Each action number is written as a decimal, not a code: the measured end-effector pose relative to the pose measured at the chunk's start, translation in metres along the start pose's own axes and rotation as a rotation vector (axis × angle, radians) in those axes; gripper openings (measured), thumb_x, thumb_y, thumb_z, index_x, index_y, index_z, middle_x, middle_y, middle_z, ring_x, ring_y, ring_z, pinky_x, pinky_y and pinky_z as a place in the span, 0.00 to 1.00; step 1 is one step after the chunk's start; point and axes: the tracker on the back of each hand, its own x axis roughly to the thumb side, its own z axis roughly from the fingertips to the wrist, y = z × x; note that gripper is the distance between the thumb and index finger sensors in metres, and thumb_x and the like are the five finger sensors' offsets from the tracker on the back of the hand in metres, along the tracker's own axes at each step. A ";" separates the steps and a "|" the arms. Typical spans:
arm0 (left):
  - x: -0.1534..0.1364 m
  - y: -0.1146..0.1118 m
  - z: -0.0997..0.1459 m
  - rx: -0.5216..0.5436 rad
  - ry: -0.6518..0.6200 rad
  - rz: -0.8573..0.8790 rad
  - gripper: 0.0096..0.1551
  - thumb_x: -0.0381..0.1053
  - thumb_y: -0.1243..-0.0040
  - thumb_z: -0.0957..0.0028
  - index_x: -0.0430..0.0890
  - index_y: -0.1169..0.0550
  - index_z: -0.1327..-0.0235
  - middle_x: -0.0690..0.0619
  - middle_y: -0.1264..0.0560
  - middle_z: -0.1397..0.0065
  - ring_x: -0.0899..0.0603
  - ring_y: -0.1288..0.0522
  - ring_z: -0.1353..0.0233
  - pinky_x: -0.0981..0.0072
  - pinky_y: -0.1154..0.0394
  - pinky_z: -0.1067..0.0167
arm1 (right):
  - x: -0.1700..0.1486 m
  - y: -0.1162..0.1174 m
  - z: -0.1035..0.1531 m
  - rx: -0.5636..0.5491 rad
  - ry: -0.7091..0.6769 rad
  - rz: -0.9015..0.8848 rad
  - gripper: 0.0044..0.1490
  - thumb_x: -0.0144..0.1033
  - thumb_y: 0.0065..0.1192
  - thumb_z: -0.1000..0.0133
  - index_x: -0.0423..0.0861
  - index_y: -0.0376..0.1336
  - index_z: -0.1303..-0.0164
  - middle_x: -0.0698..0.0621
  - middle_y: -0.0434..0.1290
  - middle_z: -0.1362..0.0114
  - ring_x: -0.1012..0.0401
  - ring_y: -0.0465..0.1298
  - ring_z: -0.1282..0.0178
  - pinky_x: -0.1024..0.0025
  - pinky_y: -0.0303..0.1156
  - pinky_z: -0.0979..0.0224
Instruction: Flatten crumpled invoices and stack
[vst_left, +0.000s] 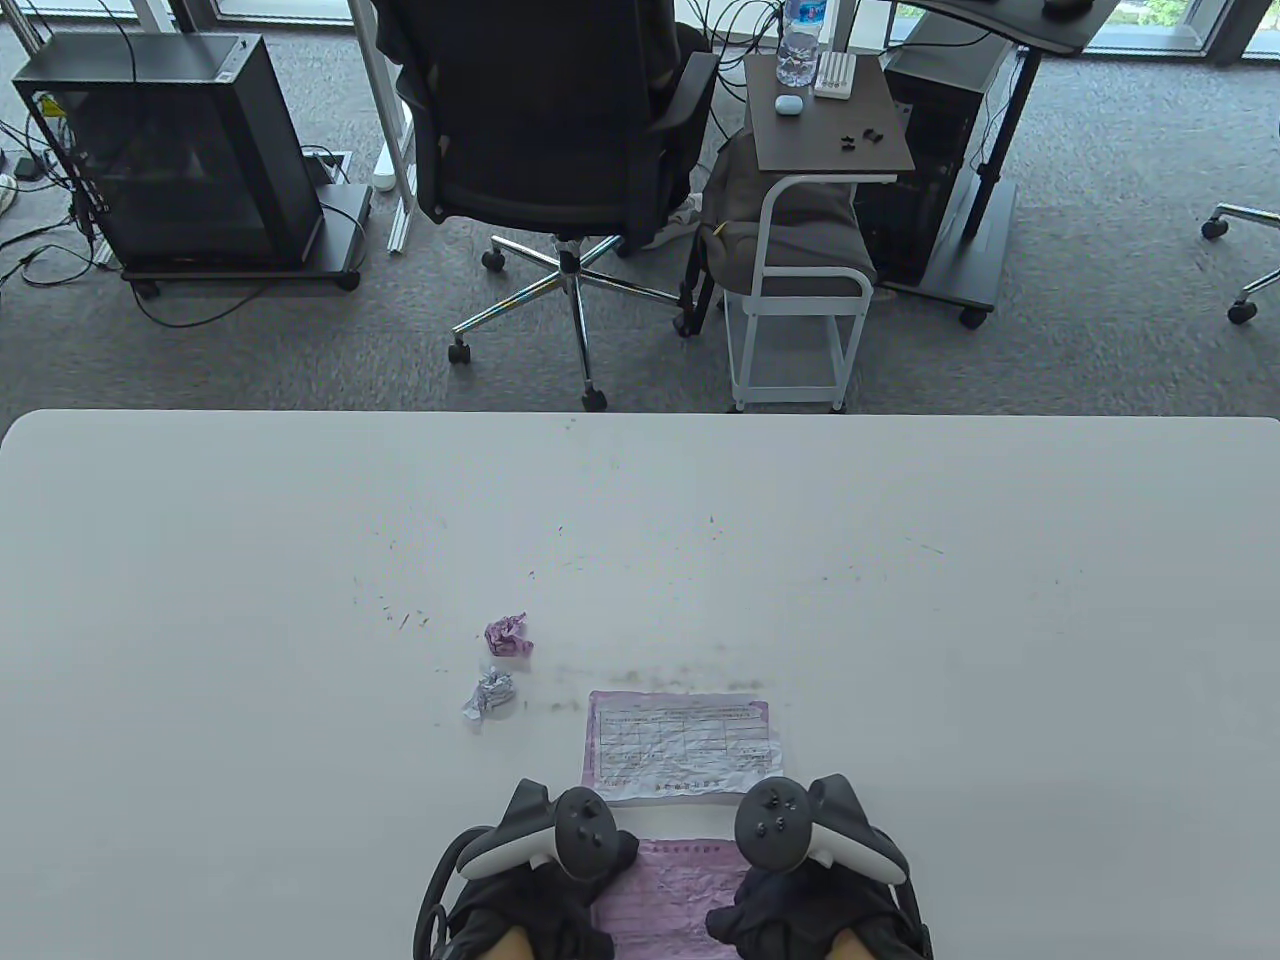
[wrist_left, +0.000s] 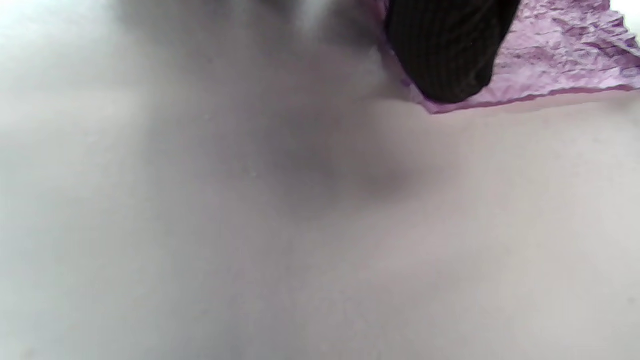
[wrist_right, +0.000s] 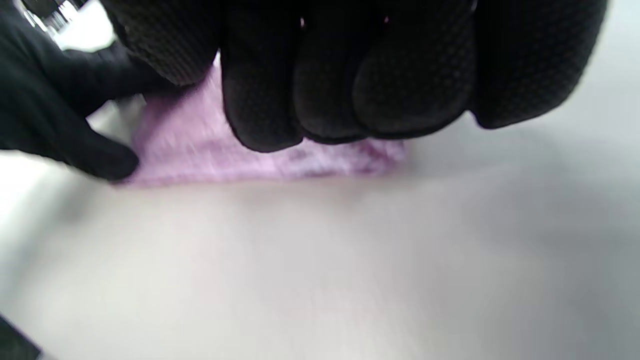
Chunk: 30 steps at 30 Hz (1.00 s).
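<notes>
At the near edge of the table (vst_left: 900, 600), both gloved hands bear on a wrinkled pink invoice (vst_left: 668, 890) lying between them, the left hand (vst_left: 545, 880) on its left side and the right hand (vst_left: 815, 880) on its right. By my reading the task is roughly midway: one flattened invoice (vst_left: 683, 745) already lies spread out just beyond the hands, the pink sheet is being smoothed, and two crumpled balls — a pink one (vst_left: 508, 635) and a paler one (vst_left: 489, 695) — wait untouched to the left, near each other. Nothing is stacked yet, as far as I can see. The table view hides the fingers under the trackers, so the hold must be judged from the wrist views. The right wrist view shows the right fingers (wrist_right: 345, 85) lying side by side over the sheet, seemingly pressing rather than curling round it, though blur leaves this unsure. The left wrist view shows only one dark fingertip (wrist_left: 450, 55) resting on the sheet's creased corner — whether that hand pinches or simply presses, I cannot tell.
</notes>
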 end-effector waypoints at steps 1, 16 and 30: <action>0.000 0.000 0.000 0.003 -0.001 -0.006 0.52 0.56 0.35 0.43 0.62 0.58 0.23 0.45 0.77 0.26 0.25 0.78 0.27 0.26 0.62 0.35 | 0.003 -0.005 0.004 -0.110 -0.039 0.004 0.24 0.54 0.58 0.38 0.46 0.74 0.52 0.42 0.79 0.49 0.51 0.79 0.56 0.43 0.78 0.48; -0.001 0.000 0.000 0.014 -0.008 -0.009 0.51 0.55 0.35 0.44 0.61 0.57 0.23 0.45 0.77 0.25 0.25 0.78 0.27 0.26 0.62 0.35 | 0.054 0.049 -0.024 0.026 -0.173 0.377 0.38 0.51 0.55 0.38 0.47 0.49 0.22 0.40 0.48 0.19 0.48 0.57 0.27 0.50 0.66 0.35; 0.000 0.000 0.000 0.009 0.003 -0.003 0.52 0.56 0.35 0.43 0.61 0.58 0.23 0.45 0.77 0.25 0.25 0.78 0.27 0.27 0.62 0.35 | 0.028 0.025 -0.019 -0.096 0.153 0.266 0.28 0.48 0.57 0.37 0.45 0.61 0.31 0.41 0.62 0.25 0.46 0.69 0.36 0.45 0.76 0.45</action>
